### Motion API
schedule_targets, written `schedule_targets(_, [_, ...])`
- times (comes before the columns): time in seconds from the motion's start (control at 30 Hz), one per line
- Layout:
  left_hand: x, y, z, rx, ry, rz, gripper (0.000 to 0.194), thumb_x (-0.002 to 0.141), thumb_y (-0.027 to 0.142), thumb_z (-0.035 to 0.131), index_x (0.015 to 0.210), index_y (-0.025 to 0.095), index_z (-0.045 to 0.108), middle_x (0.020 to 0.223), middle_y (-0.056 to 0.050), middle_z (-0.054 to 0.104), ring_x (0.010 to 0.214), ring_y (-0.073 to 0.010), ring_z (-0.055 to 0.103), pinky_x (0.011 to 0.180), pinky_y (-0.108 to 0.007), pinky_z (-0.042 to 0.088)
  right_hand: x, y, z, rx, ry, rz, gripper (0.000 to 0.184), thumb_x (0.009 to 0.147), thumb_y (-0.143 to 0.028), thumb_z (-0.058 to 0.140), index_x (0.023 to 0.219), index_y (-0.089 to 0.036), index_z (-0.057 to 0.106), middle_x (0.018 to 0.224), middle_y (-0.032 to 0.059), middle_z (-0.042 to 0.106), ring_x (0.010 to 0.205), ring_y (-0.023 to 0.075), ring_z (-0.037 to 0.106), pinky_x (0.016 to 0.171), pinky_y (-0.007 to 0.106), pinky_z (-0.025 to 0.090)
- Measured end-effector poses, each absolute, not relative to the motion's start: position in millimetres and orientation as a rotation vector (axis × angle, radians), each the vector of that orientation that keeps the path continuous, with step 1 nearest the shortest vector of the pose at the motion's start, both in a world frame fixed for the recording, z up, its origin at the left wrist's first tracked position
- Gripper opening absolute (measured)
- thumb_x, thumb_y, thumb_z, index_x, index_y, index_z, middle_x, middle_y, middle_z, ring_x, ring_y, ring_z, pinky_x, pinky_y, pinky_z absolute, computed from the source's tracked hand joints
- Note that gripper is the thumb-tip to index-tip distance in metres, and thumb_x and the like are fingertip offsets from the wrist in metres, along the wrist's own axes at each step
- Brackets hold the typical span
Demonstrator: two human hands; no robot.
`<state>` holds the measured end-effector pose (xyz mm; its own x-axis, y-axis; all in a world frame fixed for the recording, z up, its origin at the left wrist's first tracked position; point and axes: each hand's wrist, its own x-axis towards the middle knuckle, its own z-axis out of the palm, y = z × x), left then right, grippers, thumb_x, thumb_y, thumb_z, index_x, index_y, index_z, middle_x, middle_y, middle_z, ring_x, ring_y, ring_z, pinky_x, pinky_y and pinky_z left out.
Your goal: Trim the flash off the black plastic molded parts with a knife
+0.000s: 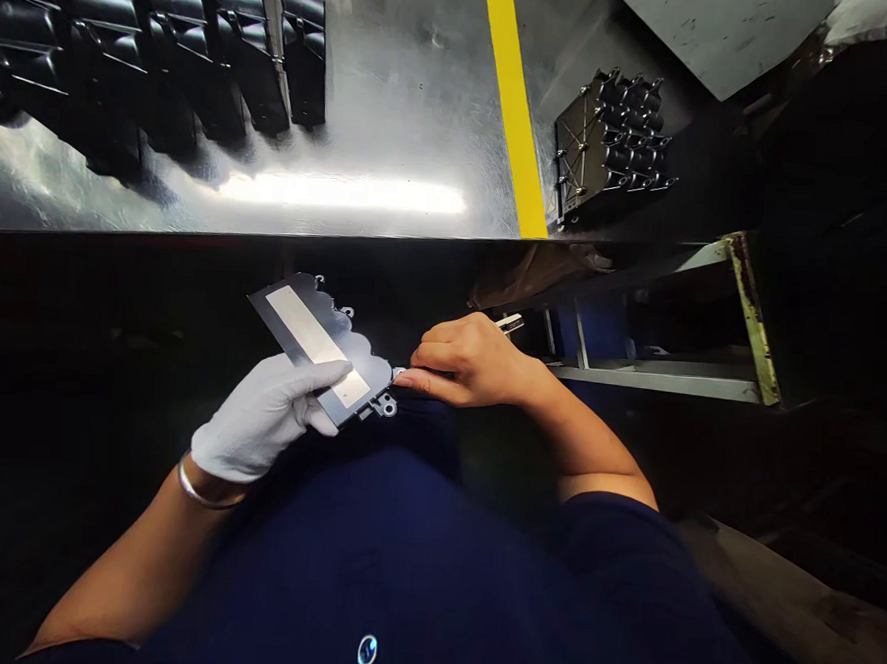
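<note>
In front of my body I hold a dark grey moulded plastic part (356,352) with a scalloped edge, small ring lugs and a pale rectangular strip (304,329) along its face. My left hand (258,416), in a white glove, is closed on its lower side, thumb on the strip. My bare right hand (468,359) is closed round a slim hand tool (510,324); its pale end sticks out behind the fist, and the rest is hidden by the fingers. The right thumb and fingertips are at the part's right corner, near a lug.
A metal table (405,99) with a yellow stripe (513,106) lies ahead. Rows of black moulded parts (167,45) stand at its left, and a smaller stack (612,147) stands right of the stripe. A grey panel (725,29) is farther right. A metal frame (666,382) stands below the table.
</note>
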<state>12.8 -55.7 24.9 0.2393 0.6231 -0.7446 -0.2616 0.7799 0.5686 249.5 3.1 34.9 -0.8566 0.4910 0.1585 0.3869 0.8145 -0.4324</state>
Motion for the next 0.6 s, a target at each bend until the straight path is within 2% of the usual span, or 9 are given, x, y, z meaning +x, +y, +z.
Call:
schedule_targets(0.1, [12,-55,25,0.345,1.175,0.623,0.022,0.075,0.03,0.08,0.065,0.014,0.069,0.058,-0.002,0.064,0.049,-0.0112,0.056,0.042,-0.018,0.051,250,3,34,-0.675,-2.73,0.581,0.052,0.104,-0.046,0.044,0.065,-0.015,0.063,0.056,0.0003,0.055,0.053,0.0103,0.047,0.053,0.027,0.025])
schedule_targets(0.3, [12,-56,23,0.319,1.158,0.646,0.011,0.078,0.025,0.077,0.081,0.014,0.075,0.063,-0.001,0.067,0.051,-0.0115,0.059,0.042,-0.017,0.051,250,4,35,-0.688,-2.776,0.628,0.054,0.104,-0.048,0.042,0.066,-0.016,0.063,0.057,0.001,0.056,0.054,0.0107,0.049,0.054,0.028,0.024])
schedule_targets(0.47, [15,-56,25,0.247,1.156,0.68,0.007,0.083,0.015,0.072,0.082,0.009,0.075,0.066,-0.005,0.071,0.049,-0.0107,0.061,0.041,-0.015,0.05,252,3,35,-0.65,-2.776,0.691,0.053,0.103,-0.047,0.045,0.063,-0.016,0.061,0.057,0.0006,0.056,0.055,0.0106,0.049,0.054,0.027,0.024])
schedule_targets(0.53, [13,-52,31,0.126,1.147,0.721,0.012,0.088,0.01,0.064,0.089,0.007,0.075,0.073,-0.008,0.074,0.053,-0.0117,0.065,0.048,-0.016,0.056,254,1,32,-0.619,-2.795,0.814,0.053,0.102,-0.048,0.047,0.063,-0.016,0.061,0.057,0.0003,0.056,0.056,0.0101,0.049,0.055,0.027,0.026])
schedule_targets(0.6, [10,-46,38,-0.023,1.161,0.803,0.026,0.094,0.006,0.048,0.094,0.007,0.074,0.08,-0.009,0.076,0.062,-0.0131,0.071,0.061,-0.019,0.062,257,-2,27,-0.549,-2.803,0.982,0.052,0.101,-0.048,0.049,0.062,-0.016,0.062,0.058,-0.0002,0.056,0.055,0.0095,0.05,0.055,0.025,0.029])
